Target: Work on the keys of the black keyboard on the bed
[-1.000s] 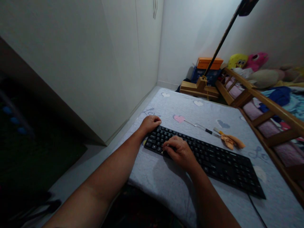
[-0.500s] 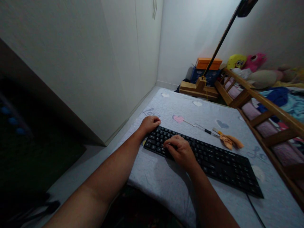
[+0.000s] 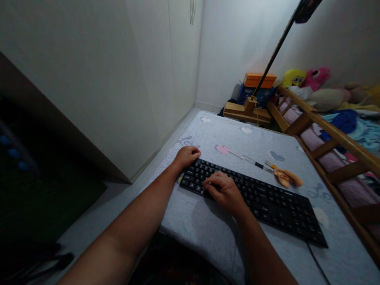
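Two hands are at work at a black keyboard [image 3: 285,209], which lies slantwise on a bench [image 3: 190,225] covered in pale, heart-printed cloth. The left hand [image 3: 186,156] rests at the keyboard's far left corner, fingers curled and thumb drawn near the forefinger; whether it pinches the edge, I cannot tell. The right hand [image 3: 224,192] is nearly closed over the left part of the keys, thumb and fingertips pinching a thin stick [image 3: 203,191] whose white tip is at the bottom row; most of the stick is hidden. Beyond the keyboard's far edge lie a slim tool with a black grip [image 3: 259,165] and a bunched orange cloth [image 3: 287,177]. A cable [image 3: 317,261] leaves the keyboard's near side toward the right. A wooden rail [image 3: 332,138] runs along the bench's right side.
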`<state>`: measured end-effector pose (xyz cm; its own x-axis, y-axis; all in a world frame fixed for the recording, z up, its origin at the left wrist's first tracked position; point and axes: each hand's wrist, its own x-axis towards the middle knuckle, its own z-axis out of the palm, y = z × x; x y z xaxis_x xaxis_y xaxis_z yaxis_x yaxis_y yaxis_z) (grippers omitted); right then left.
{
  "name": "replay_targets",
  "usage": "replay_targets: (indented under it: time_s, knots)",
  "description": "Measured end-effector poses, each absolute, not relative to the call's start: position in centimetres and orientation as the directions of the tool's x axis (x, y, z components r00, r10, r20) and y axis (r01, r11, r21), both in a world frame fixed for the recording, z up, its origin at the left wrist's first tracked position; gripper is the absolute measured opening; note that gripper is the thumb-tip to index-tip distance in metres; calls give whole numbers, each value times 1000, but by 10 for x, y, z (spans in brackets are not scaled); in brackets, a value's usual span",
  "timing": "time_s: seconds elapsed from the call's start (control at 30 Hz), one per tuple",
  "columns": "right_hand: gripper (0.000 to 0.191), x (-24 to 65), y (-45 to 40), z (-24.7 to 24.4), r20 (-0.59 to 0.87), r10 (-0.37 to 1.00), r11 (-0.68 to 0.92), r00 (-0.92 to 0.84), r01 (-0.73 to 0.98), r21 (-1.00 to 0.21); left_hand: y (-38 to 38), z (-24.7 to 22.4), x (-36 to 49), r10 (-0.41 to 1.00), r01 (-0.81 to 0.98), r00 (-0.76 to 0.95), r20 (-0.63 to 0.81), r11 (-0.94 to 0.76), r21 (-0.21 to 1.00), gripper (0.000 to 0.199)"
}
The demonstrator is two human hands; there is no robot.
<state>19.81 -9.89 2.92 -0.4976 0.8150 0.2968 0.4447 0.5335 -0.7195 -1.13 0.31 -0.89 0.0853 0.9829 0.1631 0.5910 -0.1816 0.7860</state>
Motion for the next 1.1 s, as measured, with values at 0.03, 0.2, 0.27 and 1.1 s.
replay_targets:
  time_s: [0.03,0.2,0.27,1.1]
  knots:
    - [18,198,-98,28,301,820,530,-487,446,-721,3,-9,-11,983,590,85,164,-182,786,26]
    - [18,199,-96,24,338,832,530,-440,450,-718,4,-11,-12,982,590,86,166,-184,786,26]
    - [18,200,-96,24,343,831,533,-437,452,-716,5,-11,-12,983,592,87,163,-183,785,25]
    - [17,211,-100,27,318,855,501,-410,488,-715,3,-6,-11,985,596,90,150,-174,784,26]
